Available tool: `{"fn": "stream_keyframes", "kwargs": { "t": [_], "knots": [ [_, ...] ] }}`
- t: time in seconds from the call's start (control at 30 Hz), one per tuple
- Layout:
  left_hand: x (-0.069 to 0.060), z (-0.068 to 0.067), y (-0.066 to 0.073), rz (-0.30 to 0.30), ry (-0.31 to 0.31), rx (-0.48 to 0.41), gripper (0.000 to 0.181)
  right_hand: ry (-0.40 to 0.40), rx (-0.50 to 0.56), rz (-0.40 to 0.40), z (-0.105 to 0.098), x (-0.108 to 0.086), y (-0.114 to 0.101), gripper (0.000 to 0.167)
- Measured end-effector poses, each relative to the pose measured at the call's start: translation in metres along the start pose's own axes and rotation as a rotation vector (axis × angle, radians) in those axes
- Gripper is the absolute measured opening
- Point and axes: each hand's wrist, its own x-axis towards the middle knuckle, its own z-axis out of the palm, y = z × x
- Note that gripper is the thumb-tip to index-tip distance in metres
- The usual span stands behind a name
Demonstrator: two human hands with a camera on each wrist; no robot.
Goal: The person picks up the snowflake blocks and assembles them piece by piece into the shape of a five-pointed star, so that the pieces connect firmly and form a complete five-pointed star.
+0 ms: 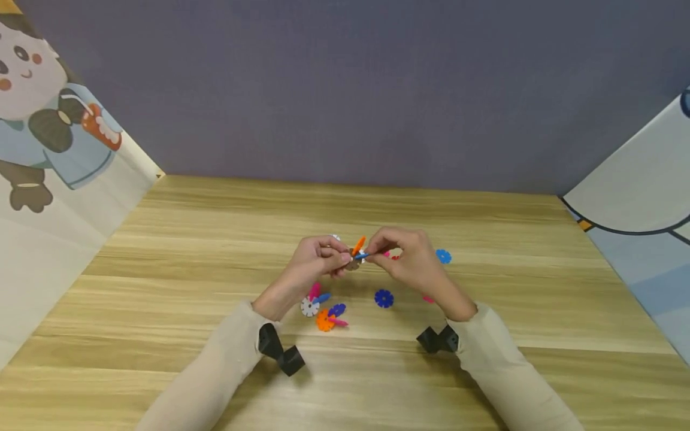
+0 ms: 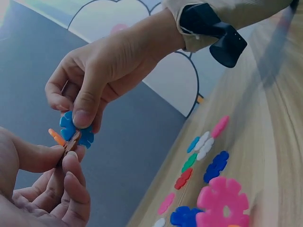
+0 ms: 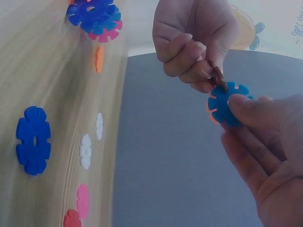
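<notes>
Over the middle of the table, my left hand [image 1: 319, 260] pinches a brown notched plastic disc [image 2: 72, 142] between thumb and fingers. An orange notched disc [image 1: 358, 245] sticks up beside the brown one and seems joined to it. My right hand [image 1: 411, 254] pinches a light blue notched disc [image 3: 219, 106] by thumb and fingertips. The blue disc's edge meets the brown disc's edge; how deep the slots engage cannot be told. Fingers cover part of all these discs.
Nearer the body lie two joined clusters, one around a white disc [image 1: 309, 307], the other around an orange disc [image 1: 324, 321]. A dark blue disc [image 1: 384, 299] and a light blue disc [image 1: 444, 256] lie loose. More discs, including a red disc [image 2: 183, 178], sit behind the hands.
</notes>
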Motion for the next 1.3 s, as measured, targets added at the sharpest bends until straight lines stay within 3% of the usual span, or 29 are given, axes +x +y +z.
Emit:
{"fn": "stream_keyframes", "kwargs": {
  "t": [0.13,0.3,0.5,0.77,0.93,1.3],
  "knots": [
    [0.000,-0.004,0.001,-0.002,0.007,0.020,0.010,-0.001,-0.016,0.010,-0.002,0.000,-0.001,0.018],
    [0.000,-0.015,0.002,0.030,-0.010,0.116,0.018,0.026,-0.066,0.024,-0.006,0.001,-0.001,0.019],
    [0.006,-0.024,0.002,-0.018,-0.037,0.193,0.020,0.030,-0.072,0.036,-0.012,0.007,0.004,0.016],
    [0.013,-0.028,-0.005,-0.043,-0.044,0.384,0.012,0.023,-0.044,0.043,-0.014,0.012,0.010,0.016],
    [0.015,-0.026,-0.008,-0.045,-0.047,0.505,0.009,0.016,-0.051,0.044,-0.015,0.013,0.011,0.016],
    [0.014,-0.016,-0.014,-0.157,-0.050,0.642,0.007,-0.021,-0.050,0.062,-0.016,0.012,0.011,0.014]
  ]
}}
